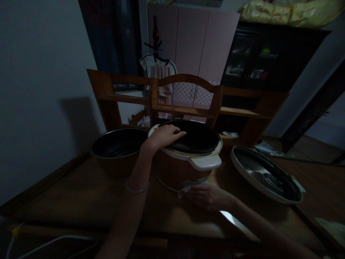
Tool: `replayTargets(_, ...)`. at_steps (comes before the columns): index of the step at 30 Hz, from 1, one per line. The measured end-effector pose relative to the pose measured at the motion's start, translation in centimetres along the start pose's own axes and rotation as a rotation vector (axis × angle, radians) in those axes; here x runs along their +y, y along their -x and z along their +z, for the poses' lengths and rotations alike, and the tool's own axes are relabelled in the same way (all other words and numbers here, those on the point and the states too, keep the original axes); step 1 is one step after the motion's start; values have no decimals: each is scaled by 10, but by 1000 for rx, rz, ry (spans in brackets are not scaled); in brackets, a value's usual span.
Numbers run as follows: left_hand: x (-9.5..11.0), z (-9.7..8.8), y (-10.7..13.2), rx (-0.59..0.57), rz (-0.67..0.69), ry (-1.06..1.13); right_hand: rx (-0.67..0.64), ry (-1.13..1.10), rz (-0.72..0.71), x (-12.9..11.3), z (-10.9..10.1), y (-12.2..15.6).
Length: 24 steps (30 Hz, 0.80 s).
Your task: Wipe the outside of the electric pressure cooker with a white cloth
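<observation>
A large rice cooker (175, 169) with a white rim and a dark inside stands upright on the wooden desk. My left hand (165, 136) holds its rim at the left, with some fingers hidden from sight and one pointing over the dark opening. Low at the cooker's front, my right hand (206, 196) is closed on a crumpled white cloth (188, 187), pressed against the body near its base. A white handle (205, 162) juts out above that hand.
Left of the cooker sits a dark inner pot (115, 158). The round lid (266, 176) lies upside down at the right. A wooden shelf frame (185, 109) rises behind the cooker. A white cable (61, 238) runs along the near left edge of the desk (88, 201).
</observation>
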<state>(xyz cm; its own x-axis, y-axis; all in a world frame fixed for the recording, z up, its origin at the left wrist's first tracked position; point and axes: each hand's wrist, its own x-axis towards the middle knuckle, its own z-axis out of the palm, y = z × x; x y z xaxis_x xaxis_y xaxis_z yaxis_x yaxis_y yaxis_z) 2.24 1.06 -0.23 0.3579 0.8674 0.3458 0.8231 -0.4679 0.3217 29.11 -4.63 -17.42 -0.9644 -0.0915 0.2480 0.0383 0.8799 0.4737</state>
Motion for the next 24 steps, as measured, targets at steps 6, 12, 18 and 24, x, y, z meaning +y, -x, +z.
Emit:
replayTargets(6,1,-1,1,-13,-7,6,-9,-82,125,-2,-7,35)
replayTargets(12,3,2,-3,61,33,40,233,48,545,-18,-22,68)
replayTargets(18,5,7,-9,75,68,136,540,74,907,-52,-16,18)
replayTargets(24,-2,9,-9,8,31,239,334,11,561,-35,-1,-37)
